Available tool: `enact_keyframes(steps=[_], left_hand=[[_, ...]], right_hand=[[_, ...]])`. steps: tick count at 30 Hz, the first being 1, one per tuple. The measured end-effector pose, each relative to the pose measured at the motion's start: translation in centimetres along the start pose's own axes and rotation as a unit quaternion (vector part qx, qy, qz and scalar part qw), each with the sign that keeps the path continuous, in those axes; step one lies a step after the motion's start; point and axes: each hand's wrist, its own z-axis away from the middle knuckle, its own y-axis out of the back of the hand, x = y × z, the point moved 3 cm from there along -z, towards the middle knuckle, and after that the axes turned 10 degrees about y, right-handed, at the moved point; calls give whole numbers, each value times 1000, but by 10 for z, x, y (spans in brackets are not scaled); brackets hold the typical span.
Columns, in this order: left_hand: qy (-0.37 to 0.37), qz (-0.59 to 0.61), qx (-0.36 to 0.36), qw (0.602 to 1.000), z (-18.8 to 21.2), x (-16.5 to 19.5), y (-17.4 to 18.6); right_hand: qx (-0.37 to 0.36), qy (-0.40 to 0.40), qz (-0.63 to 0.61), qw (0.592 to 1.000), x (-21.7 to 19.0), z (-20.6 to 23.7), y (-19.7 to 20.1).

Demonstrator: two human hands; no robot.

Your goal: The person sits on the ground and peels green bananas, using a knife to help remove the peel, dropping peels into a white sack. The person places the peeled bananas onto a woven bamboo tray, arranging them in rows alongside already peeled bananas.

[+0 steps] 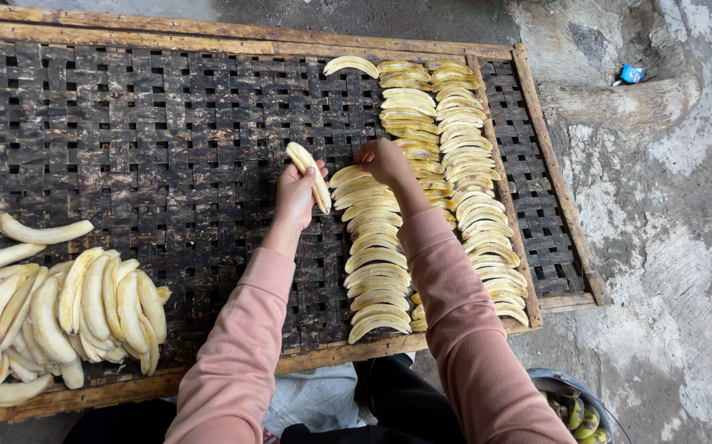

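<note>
On the ground, drying rack (167, 123): a large woven lattice in a wooden frame lay flat under the camera, its far edge toward the top of the view and most of its dark weave bare.

Laid rows (463, 156): peeled banana pieces sat in tidy columns at the right part of the rack, each piece lying crosswise, long axis running left to right, pieces touching their neighbours.

Nearest column (376, 263): this shorter row ran from the near frame up to the right hand, and its far end stopped just beside that hand.

Loose heap (60, 312): unsorted peeled bananas were piled at the near left corner, well apart from both hands.

Bucket (578, 411): a dark container with greenish fruit stood off the rack at the lower right, by the right sleeve.

Left hand (297, 193): it was closed around one peeled banana (310, 173), whose long axis ran diagonally away from the body, tip pointing up and left, just left of the nearest column.

Right hand (382, 160): fingers were curled down at the top of the nearest column, touching or just over the last piece; whether it pinched anything could not be told.

Key relation: the held banana lay to the left of the column's open end, and the right hand was the nearer to that end.
</note>
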Motion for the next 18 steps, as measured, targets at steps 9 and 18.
enact_keyframes(steps=[9, 18], left_hand=[[-74, -192, 74, 976, 0, 2, -14], [-135, -202, 163, 956, 4, 30, -14]], right_hand=[[-62, -42, -439, 895, -26, 18, 4], [-22, -45, -399, 915, -12, -6, 1]])
